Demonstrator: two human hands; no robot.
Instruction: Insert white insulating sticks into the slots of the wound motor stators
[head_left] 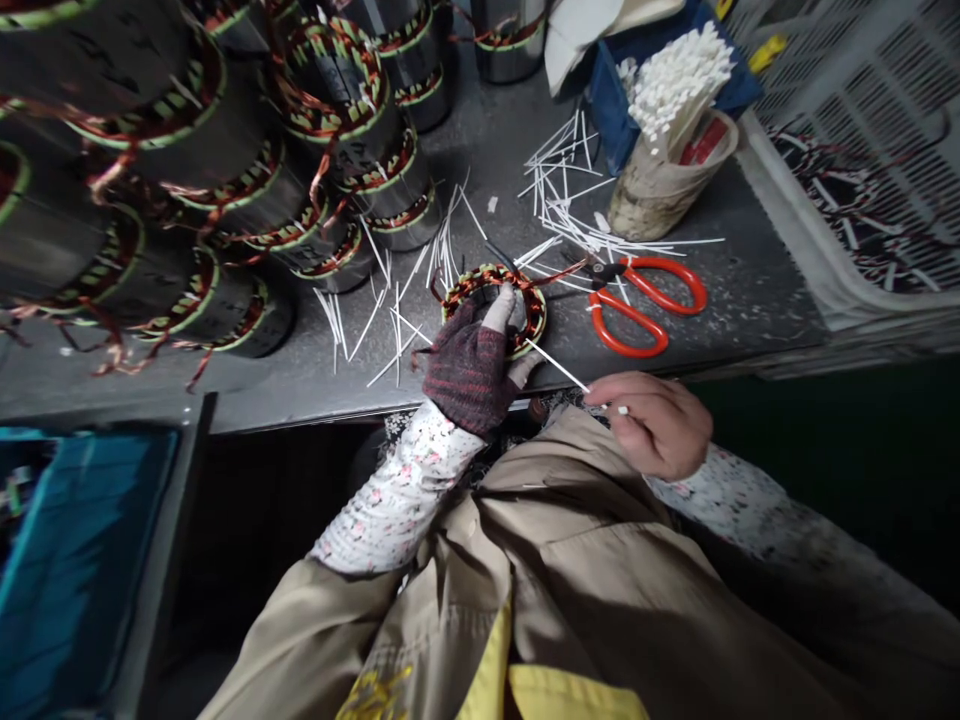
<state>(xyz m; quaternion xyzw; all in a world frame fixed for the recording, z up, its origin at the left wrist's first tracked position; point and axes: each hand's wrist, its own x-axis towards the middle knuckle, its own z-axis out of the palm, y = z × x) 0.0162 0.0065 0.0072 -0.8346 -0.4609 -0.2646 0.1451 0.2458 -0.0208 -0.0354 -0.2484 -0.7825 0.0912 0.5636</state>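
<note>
A motor stator with copper windings and a yellow-green edge stands at the front of the bench. My left hand, in a dark knitted fingerless glove, is wrapped over its near left rim, one taped finger reaching into the bore. My right hand is bare and pinches a thin white stick, whose far end meets the stator's near right rim. A second short white end shows between the fingers. Just right of the stator lie red-handled scissors, their blades partly over white sticks.
Several stators are stacked at the left and back. Loose white sticks lie scattered around. Behind the scissors stand a cup of white sticks and a blue bin. A white plastic basket holds wire scraps at right.
</note>
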